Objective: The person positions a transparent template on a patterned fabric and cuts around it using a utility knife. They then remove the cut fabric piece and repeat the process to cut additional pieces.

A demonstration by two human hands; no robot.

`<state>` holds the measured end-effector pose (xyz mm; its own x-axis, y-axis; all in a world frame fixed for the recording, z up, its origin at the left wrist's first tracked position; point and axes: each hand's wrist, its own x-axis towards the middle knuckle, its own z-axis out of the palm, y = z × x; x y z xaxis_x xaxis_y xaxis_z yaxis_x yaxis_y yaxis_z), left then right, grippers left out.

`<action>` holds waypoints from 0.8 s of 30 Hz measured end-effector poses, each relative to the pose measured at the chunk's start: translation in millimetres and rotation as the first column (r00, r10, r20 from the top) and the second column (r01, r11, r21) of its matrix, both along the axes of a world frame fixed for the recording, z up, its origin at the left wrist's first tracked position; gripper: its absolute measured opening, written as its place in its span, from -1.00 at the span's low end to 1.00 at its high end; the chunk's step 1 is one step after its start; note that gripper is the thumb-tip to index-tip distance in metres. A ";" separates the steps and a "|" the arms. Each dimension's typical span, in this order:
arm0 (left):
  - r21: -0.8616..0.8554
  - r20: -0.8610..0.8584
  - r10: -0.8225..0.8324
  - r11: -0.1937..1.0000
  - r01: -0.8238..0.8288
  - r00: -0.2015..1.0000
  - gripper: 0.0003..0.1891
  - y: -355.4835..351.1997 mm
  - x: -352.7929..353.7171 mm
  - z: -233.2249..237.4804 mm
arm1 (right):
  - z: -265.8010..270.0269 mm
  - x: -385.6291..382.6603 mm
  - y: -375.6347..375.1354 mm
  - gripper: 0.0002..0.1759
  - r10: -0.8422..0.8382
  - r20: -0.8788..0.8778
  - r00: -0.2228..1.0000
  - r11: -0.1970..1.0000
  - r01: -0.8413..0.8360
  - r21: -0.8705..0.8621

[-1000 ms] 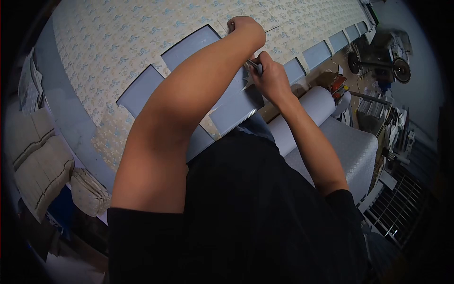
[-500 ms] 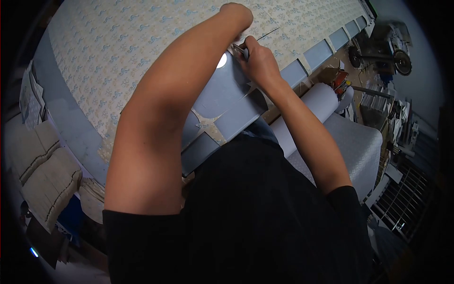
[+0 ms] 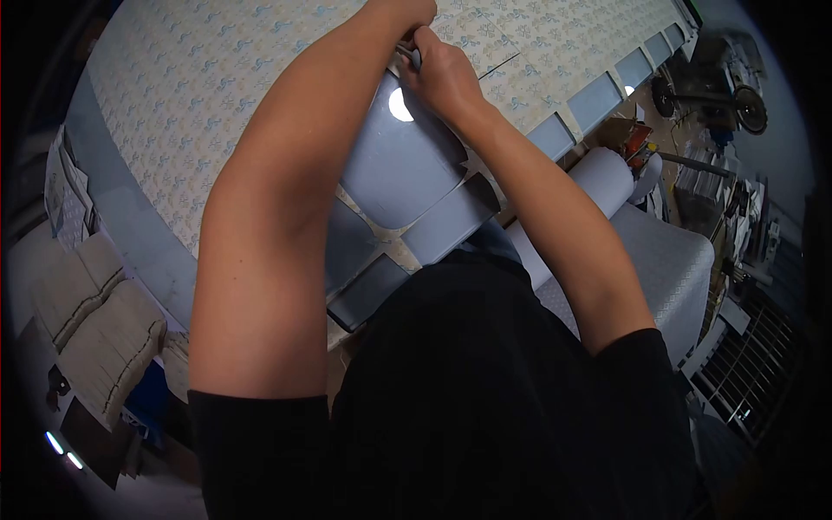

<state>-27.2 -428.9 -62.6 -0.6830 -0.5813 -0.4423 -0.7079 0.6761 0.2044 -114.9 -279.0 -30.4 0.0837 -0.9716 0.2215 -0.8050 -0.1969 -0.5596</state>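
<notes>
A cream sheet with a small blue and tan print (image 3: 199, 113) covers most of the grey table (image 3: 139, 234). Shapes have been cut out of it, and the grey surface shows through a large rounded opening (image 3: 403, 165) below my hands. My right hand (image 3: 446, 78) is closed around a tool with a dark handle, seemingly scissors (image 3: 414, 59), at the far end of that opening. My left hand (image 3: 419, 10) is bent over just beyond it, close to the tool. The wrist and the picture's top edge hide its fingers.
A thin dark slit (image 3: 503, 63) runs in the sheet to the right. Rolls of pale material (image 3: 598, 178) lie beside the table at my right, near a metal rack (image 3: 745, 364) and a wheeled machine (image 3: 724, 95). Tan padded pieces (image 3: 104, 338) are stacked at the left.
Both hands have moved up and slightly left in the view, away from my body, with the tool still in my right hand. More of the large opening shows.
</notes>
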 end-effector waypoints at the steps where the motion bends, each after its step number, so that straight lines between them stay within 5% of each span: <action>1: 0.008 -0.001 0.005 1.000 -0.005 1.000 -0.47 -2.0 1.4 -1.2 | -0.8 1.2 -0.7 -0.69 0.008 0.027 1.000 1.000 -0.007 -0.009; 6: 0.012 -0.002 0.049 0.999 -0.049 0.999 -0.48 -3.4 10.7 24.4 | -1.8 -15.1 28.3 -0.72 -0.023 0.177 0.984 0.999 0.027 -0.017; 7: 0.069 -0.078 0.180 0.982 -0.174 0.981 -0.53 10.7 15.0 37.6 | 0.1 -22.6 39.6 -0.73 -0.007 0.264 0.965 0.999 0.020 -0.045; 8: 0.137 -0.146 0.310 0.947 -0.291 0.940 -0.56 26.0 19.6 50.8 | 0.1 -32.0 50.8 -0.73 0.006 0.270 0.963 0.999 0.008 -0.052; 12: 0.137 -0.188 0.385 0.921 -0.364 0.904 -0.68 60.4 36.6 47.1 | -14.1 -79.6 78.6 -0.73 0.031 0.203 0.979 0.996 -0.013 -0.091; 14: -0.130 -0.534 0.376 0.848 -0.513 0.757 -0.70 87.5 42.3 20.0 | -23.6 -105.7 80.7 -0.68 0.042 0.182 0.982 0.995 -0.025 -0.097; 17: -0.181 -0.763 0.250 0.802 -0.569 0.596 -0.72 122.7 47.4 3.3 | -23.7 -138.8 68.5 -0.64 -0.048 0.196 0.979 0.993 0.067 -0.093; 24: -0.189 -0.737 0.343 0.723 -0.665 0.582 -0.62 143.0 26.4 -0.1 | -19.7 -203.8 3.0 -0.58 -0.085 0.227 0.970 0.996 0.091 -0.015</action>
